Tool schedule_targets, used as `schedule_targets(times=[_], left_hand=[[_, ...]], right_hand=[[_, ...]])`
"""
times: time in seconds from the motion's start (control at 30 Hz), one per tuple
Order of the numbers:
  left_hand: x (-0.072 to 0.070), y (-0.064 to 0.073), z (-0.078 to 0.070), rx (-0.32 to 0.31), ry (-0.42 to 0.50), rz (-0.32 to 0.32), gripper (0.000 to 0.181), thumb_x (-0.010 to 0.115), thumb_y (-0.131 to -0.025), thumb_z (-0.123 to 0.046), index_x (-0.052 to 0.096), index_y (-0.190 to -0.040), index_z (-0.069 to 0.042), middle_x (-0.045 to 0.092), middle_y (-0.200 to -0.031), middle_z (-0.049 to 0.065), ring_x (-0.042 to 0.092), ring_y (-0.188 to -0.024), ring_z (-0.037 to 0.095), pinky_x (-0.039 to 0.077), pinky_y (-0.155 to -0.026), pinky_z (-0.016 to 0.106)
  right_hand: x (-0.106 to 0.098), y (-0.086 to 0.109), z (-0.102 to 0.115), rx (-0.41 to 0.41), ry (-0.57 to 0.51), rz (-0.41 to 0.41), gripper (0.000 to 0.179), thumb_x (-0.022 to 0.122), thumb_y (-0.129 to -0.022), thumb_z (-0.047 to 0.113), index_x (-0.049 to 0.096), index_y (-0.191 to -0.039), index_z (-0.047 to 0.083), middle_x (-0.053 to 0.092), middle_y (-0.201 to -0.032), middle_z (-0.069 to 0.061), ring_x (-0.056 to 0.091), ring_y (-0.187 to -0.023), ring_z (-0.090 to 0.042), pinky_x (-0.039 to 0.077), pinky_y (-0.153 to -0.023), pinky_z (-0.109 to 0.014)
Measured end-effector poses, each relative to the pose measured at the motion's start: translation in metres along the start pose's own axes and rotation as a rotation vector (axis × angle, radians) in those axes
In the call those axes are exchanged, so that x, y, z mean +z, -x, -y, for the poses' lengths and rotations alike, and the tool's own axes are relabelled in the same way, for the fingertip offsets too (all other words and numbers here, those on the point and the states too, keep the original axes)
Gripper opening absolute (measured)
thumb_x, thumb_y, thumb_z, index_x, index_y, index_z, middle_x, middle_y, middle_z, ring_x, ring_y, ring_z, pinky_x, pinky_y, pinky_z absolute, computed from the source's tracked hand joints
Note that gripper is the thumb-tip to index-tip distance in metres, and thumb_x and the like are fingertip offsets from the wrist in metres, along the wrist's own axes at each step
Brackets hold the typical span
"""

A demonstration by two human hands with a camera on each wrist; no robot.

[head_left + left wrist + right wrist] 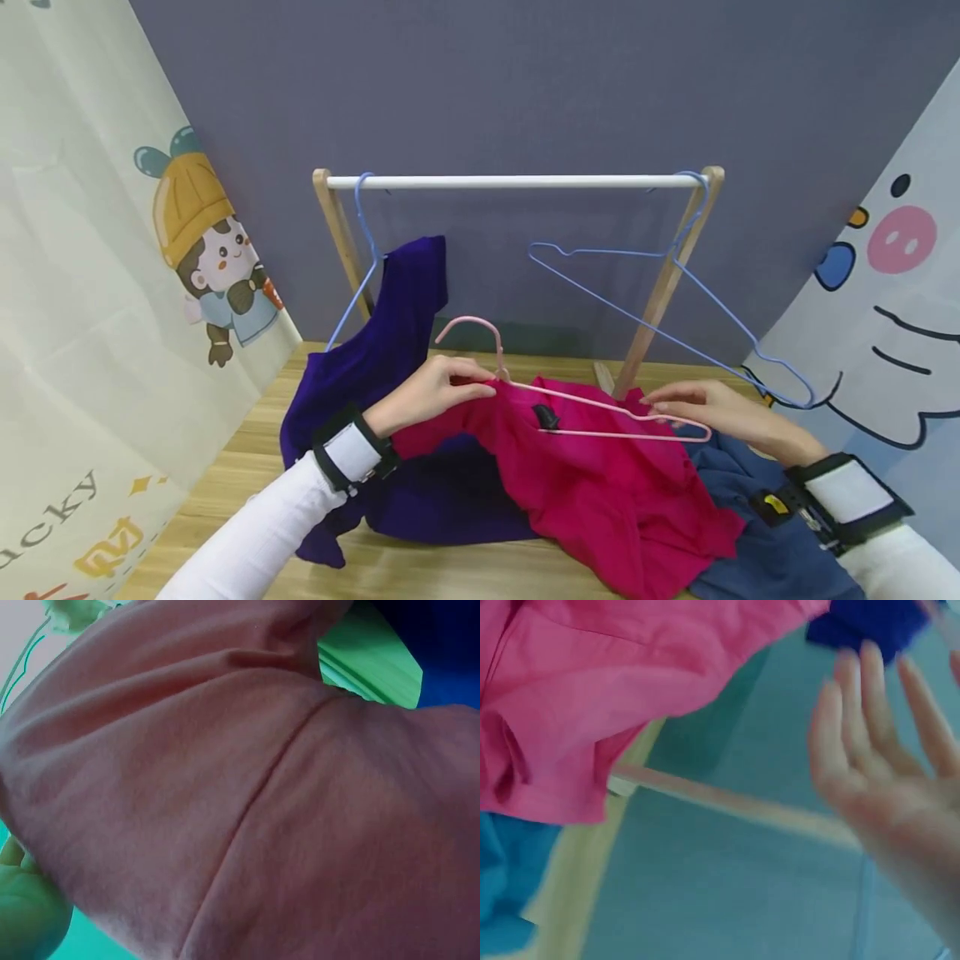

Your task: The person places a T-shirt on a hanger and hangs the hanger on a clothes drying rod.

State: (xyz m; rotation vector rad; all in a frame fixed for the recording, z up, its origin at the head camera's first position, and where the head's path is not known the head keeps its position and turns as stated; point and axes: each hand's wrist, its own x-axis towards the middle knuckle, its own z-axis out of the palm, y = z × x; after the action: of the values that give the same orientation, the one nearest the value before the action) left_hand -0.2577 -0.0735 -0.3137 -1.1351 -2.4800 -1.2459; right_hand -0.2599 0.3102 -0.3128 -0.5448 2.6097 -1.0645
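Pink shirt (pixel 592 500), edge in pinch of left hand (pixel 441 390), right hand (pixel 723 414) loosely spread, room below rail (pixel 517 182)

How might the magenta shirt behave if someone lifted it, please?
The magenta shirt would probably hang floppy, since its fabric lies in soft folds. Lifted by the pink hanger alone, it might slip off, as the hanger's right-hand end sticks out bare.
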Motion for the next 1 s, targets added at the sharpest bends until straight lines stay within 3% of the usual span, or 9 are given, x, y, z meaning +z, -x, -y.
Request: schedule_targets(times=[0.17, 0.33, 0.47, 0.57, 0.73, 0.83, 1.0], left_hand=[[-0.004, 0.002, -0.003, 0.014, 0.030, 0.008, 0.017, 0.065, -0.080, -0.013, 0.069, -0.094, -0.004, 0.064, -0.083, 0.001, 0.053, -0.074, 0.006, 0.045, -0.067, 0.021], [-0.007, 0.002, -0.005, 0.013, 0.053, 0.012, 0.017, 0.065, -0.080, -0.012, 0.069, -0.093, -0.003, 0.064, -0.082, 0.001, 0.051, -0.072, 0.005, 0.044, -0.065, 0.020], [-0.007, 0.002, -0.005, 0.015, 0.071, 0.004, 0.016, 0.065, -0.080, -0.011, 0.069, -0.093, -0.002, 0.063, -0.081, 0.002, 0.051, -0.071, 0.006, 0.043, -0.063, 0.020], [-0.006, 0.002, -0.005, 0.017, 0.081, 0.000, 0.016, 0.065, -0.080, -0.011, 0.069, -0.092, -0.003, 0.064, -0.081, 0.002, 0.052, -0.071, 0.006, 0.044, -0.063, 0.020], [-0.006, 0.002, -0.005, 0.013, 0.081, 0.000, 0.016, 0.065, -0.080, -0.012, 0.069, -0.092, -0.004, 0.064, -0.080, 0.000, 0.053, -0.071, 0.005, 0.045, -0.064, 0.020], [-0.006, 0.002, -0.006, 0.018, 0.085, 0.002, 0.016, 0.065, -0.080, -0.013, 0.069, -0.092, -0.004, 0.063, -0.080, -0.001, 0.052, -0.071, 0.005, 0.045, -0.064, 0.021], [-0.007, 0.001, -0.006, 0.027, 0.094, 0.006, 0.015, 0.065, -0.080, -0.013, 0.069, -0.092, -0.005, 0.063, -0.080, -0.002, 0.052, -0.071, 0.005, 0.045, -0.063, 0.021]], right_hand=[[0.001, -0.008, -0.024, 0.025, -0.079, 0.048, 0.046, 0.051, -0.090, 0.026, 0.046, -0.123, -0.006, 0.052, -0.117, -0.024, 0.058, -0.095, -0.028, 0.046, -0.080, -0.040], [0.027, -0.028, -0.022, -0.105, -0.054, 0.007, 0.039, 0.056, -0.087, 0.017, 0.053, -0.112, -0.012, 0.058, -0.106, -0.024, 0.059, -0.087, -0.017, 0.048, -0.073, -0.026], [0.050, -0.051, -0.009, -0.198, -0.021, -0.066, 0.032, 0.058, -0.085, 0.017, 0.060, -0.108, -0.005, 0.063, -0.101, -0.014, 0.056, -0.089, -0.010, 0.045, -0.074, -0.021], [0.067, -0.068, 0.001, -0.237, -0.036, -0.093, 0.031, 0.059, -0.085, 0.020, 0.061, -0.106, -0.002, 0.064, -0.098, -0.010, 0.057, -0.088, -0.013, 0.045, -0.075, -0.022], [0.089, -0.088, 0.018, -0.193, -0.076, -0.115, 0.036, 0.063, -0.082, 0.027, 0.061, -0.108, 0.002, 0.063, -0.099, -0.006, 0.056, -0.090, -0.013, 0.044, -0.076, -0.023], [0.098, -0.095, 0.025, -0.165, -0.102, -0.111, 0.041, 0.064, -0.080, 0.027, 0.058, -0.112, 0.002, 0.061, -0.105, -0.009, 0.054, -0.096, -0.018, 0.043, -0.079, -0.026], [0.110, -0.105, 0.028, -0.205, -0.075, -0.123, 0.041, 0.063, -0.081, 0.021, 0.055, -0.113, -0.003, 0.058, -0.109, -0.014, 0.051, -0.101, -0.026, 0.041, -0.085, -0.037]])
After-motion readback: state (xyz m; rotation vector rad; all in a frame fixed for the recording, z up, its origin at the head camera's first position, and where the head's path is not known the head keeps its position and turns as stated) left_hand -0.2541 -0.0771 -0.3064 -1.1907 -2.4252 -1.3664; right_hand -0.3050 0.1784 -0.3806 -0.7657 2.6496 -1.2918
